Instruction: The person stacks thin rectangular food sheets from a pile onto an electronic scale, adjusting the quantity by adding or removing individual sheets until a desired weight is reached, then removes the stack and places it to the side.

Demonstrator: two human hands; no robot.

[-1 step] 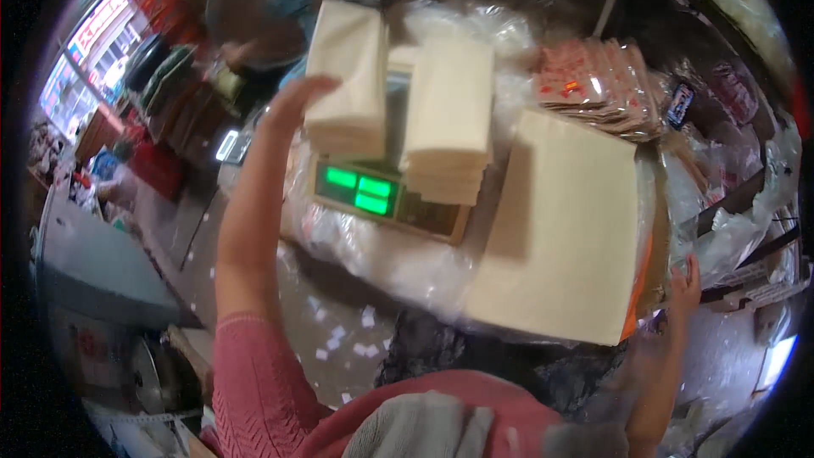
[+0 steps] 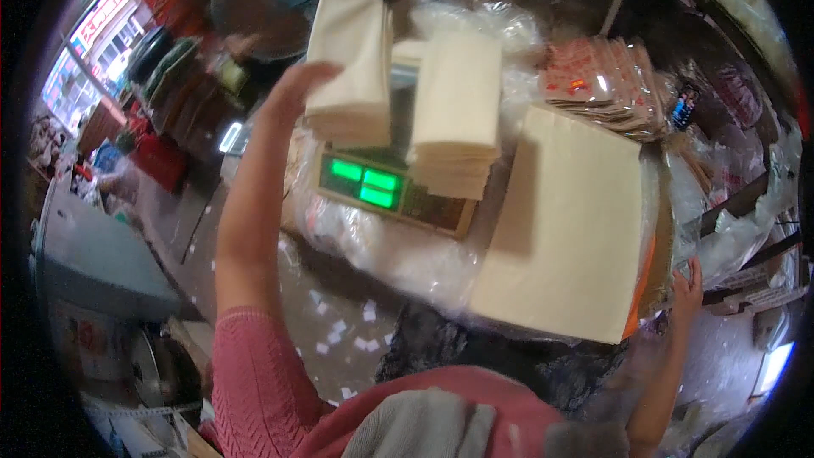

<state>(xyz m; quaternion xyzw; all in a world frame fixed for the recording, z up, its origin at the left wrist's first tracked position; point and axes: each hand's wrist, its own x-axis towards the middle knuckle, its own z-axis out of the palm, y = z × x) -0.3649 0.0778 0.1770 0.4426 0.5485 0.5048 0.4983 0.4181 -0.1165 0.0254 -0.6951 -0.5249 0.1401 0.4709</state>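
Observation:
My left hand (image 2: pixel 309 83) grips a tall stack of cream paper (image 2: pixel 349 55) by its left side, fingers over the face and thumb hidden. Whether the sheets are folded paper or bags, I cannot tell. Just below it is a scale (image 2: pixel 386 202) with a lit green display. A second cream paper stack (image 2: pixel 458 102) sits on the scale's right part, its lower layers uneven. Larger cream sheets (image 2: pixel 564 229) lie flat in a pile to the right. Beyond that pile's near right corner, my right hand (image 2: pixel 688 284) has its fingers apart, close to clear plastic (image 2: pixel 742 246).
Plastic-wrapped packs of brown printed paper (image 2: pixel 602 80) lie at the back right. A fan (image 2: pixel 280 0) stands at the back left. Crumpled clear plastic (image 2: pixel 373 246) lies under the scale. Small paper scraps (image 2: pixel 339 326) litter the floor, and a grey box-like surface (image 2: pixel 106 246) is at the left.
My left hand and the stack it holds have shifted slightly up and away relative to the scale. The whole view has moved a little. My right hand looks almost unchanged.

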